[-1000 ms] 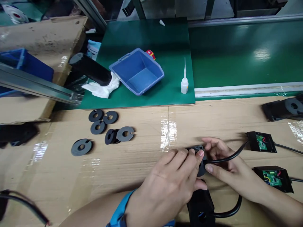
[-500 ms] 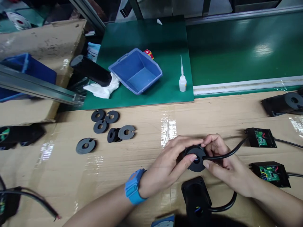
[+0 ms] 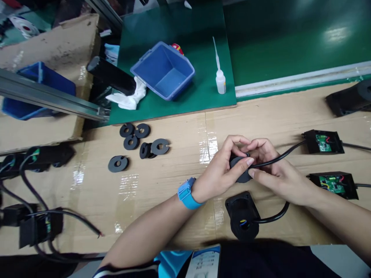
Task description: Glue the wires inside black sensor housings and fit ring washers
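My left hand (image 3: 222,172) is closed on a black slotted foam ring (image 3: 244,177), with the thumb pressed across its face. The ring lies against a dark round part mostly hidden behind the fingers. My right hand (image 3: 276,179) is closed at the ring's right edge, its thumb and fingers around a black cable (image 3: 285,154). That cable leads to a black box with a green circuit board (image 3: 323,142). Just below the hands stands a black cylindrical housing (image 3: 243,218), wires showing in its hole and a cable leaving its right side.
Several loose foam rings (image 3: 118,163) lie left on the cardboard (image 3: 168,185). A second circuit box (image 3: 333,184) is at right, more housings and cables (image 3: 43,227) at left. Behind are a blue bin (image 3: 174,79), a needle-tipped bottle (image 3: 220,83) and a black cylinder (image 3: 111,75) on white cloth.
The view has tilted and shifted, so more of the near table edge shows. My left fingers have curled in closer, and the thumb has slid rightward over the ring, covering its hole.
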Action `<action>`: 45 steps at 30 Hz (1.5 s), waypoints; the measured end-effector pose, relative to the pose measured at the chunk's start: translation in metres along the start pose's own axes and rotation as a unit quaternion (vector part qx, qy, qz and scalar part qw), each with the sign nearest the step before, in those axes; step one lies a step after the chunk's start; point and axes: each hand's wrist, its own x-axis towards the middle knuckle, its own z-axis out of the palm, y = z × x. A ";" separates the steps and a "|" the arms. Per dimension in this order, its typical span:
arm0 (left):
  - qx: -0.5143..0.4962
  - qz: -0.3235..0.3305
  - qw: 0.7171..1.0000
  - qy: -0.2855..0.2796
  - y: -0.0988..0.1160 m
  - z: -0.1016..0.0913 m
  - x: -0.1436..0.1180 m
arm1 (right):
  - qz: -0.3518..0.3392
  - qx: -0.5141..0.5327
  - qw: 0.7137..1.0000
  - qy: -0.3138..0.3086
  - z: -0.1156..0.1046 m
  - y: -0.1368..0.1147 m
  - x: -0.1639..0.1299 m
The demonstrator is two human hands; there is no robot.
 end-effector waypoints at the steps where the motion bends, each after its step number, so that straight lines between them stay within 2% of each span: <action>1: 0.004 0.004 1.000 -0.001 0.000 -0.001 0.000 | -0.002 -0.001 1.000 -0.002 0.000 -0.001 0.001; 10: 0.006 -0.001 1.000 -0.008 -0.006 -0.004 -0.003 | -0.048 0.073 0.995 -0.057 0.000 -0.002 0.010; 14: -0.018 -0.023 0.999 -0.023 -0.007 -0.006 -0.004 | -0.023 0.084 0.995 -0.042 0.000 0.001 0.009; 19: -0.015 -0.036 0.999 -0.010 -0.008 -0.005 -0.003 | 0.014 0.108 0.994 -0.028 0.000 0.001 0.009; 22: 0.005 -0.024 1.000 -0.010 -0.008 -0.003 -0.002 | 0.020 0.121 0.992 -0.031 0.001 0.000 0.010; 24: 0.074 0.016 0.997 0.022 -0.007 -0.002 -0.005 | 0.016 0.104 0.994 -0.025 0.001 0.000 0.011; 26: 0.180 0.107 0.973 0.094 -0.007 0.000 -0.016 | 0.017 0.079 0.996 -0.023 0.000 0.000 0.011; 28: 0.275 0.259 0.918 0.122 -0.008 0.001 -0.036 | 0.021 0.064 0.998 -0.021 -0.001 0.000 0.010; 30: 0.324 0.403 0.851 0.092 -0.012 0.002 -0.061 | 0.022 0.054 0.998 -0.020 -0.001 0.000 0.010; 32: 0.357 0.481 0.798 0.063 -0.016 0.004 -0.084 | 0.020 0.044 0.999 -0.019 -0.001 -0.001 0.009; 34: 0.385 0.507 0.771 0.034 -0.020 0.005 -0.098 | 0.018 0.033 0.999 -0.012 -0.001 -0.001 0.009; 36: 0.417 0.515 0.749 -0.003 -0.023 0.005 -0.102 | 0.017 0.025 1.000 -0.006 -0.001 -0.001 0.008; 39: 0.449 0.506 0.737 -0.005 -0.020 0.005 -0.097 | 0.016 0.025 1.000 -0.004 0.000 -0.001 0.007; 41: 0.449 0.491 0.746 -0.001 -0.016 0.006 -0.095 | 0.008 0.030 1.000 -0.005 0.001 0.001 0.007; 45: 0.458 0.409 0.789 -0.026 -0.009 0.009 -0.102 | -0.008 0.025 1.000 -0.004 0.001 0.002 0.007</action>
